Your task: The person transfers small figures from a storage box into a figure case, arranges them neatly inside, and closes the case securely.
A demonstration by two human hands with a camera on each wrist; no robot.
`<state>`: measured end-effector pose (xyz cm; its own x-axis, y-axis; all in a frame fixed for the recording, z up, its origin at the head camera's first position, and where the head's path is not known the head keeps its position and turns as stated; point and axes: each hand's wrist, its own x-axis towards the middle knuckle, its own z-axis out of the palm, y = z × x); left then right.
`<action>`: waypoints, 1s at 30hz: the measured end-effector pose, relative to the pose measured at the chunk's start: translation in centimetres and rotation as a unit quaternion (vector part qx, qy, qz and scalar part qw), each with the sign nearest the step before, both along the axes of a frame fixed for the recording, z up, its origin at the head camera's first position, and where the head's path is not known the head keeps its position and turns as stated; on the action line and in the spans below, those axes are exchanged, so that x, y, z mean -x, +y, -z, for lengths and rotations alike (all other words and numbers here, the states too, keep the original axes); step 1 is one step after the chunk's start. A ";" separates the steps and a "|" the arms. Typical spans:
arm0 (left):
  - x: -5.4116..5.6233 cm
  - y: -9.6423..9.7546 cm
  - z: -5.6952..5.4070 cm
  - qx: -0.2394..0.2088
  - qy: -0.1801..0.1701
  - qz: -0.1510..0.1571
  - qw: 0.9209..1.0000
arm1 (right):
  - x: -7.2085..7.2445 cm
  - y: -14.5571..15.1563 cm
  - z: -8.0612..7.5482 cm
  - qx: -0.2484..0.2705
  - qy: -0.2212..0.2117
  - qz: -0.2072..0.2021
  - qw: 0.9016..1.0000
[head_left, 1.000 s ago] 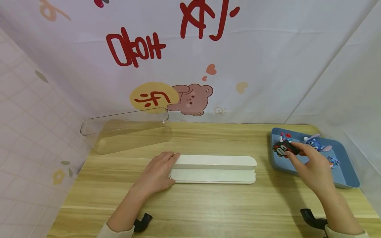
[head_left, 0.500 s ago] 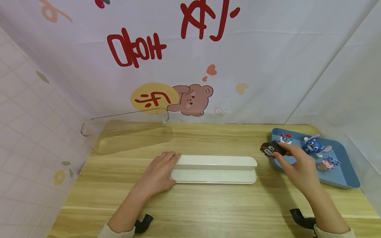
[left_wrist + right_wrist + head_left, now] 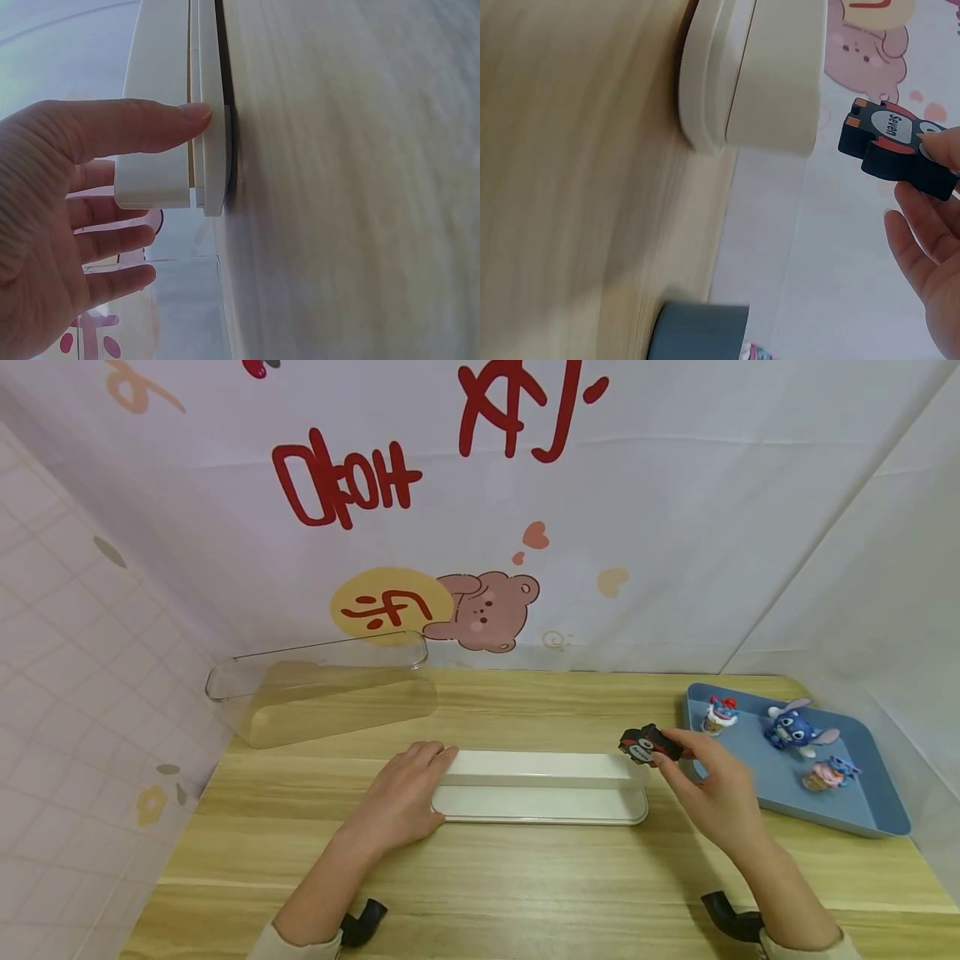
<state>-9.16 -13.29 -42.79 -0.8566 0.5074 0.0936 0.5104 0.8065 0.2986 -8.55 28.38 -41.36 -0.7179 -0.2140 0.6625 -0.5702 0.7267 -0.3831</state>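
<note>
My right hand [image 3: 716, 797] pinches a chunky black bird-shaped figure [image 3: 647, 746] between thumb and fingers. Red wings, orange feet and a white belly lettered "Seven" show on the figure in the right wrist view. It hovers over the right end of a long white two-step display stand [image 3: 536, 803]. At the stand's left end, my left hand [image 3: 397, 793] holds it, thumb on the front edge and fingers toward the back. The left wrist view shows that thumb [image 3: 142, 124] pressed along the stand's side.
A blue tray [image 3: 873, 793] at the right bears a blue big-eared figure [image 3: 795, 729] and two ice-cream-cone figures, one white-topped [image 3: 720, 717], one pink [image 3: 827, 774]. A clear plastic cover [image 3: 337, 710] stands at the back left, before the printed curtain [image 3: 645, 510].
My right hand has carried the black bird-shaped figure left, from above the blue tray to the stand's right end. My left hand stays on the stand.
</note>
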 end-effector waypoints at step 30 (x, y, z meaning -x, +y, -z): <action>0.0 0.0 0.0 0.001 0.000 0.000 1.000 | 0.2 -6.3 -0.1 0.062 -0.042 -0.072 0.995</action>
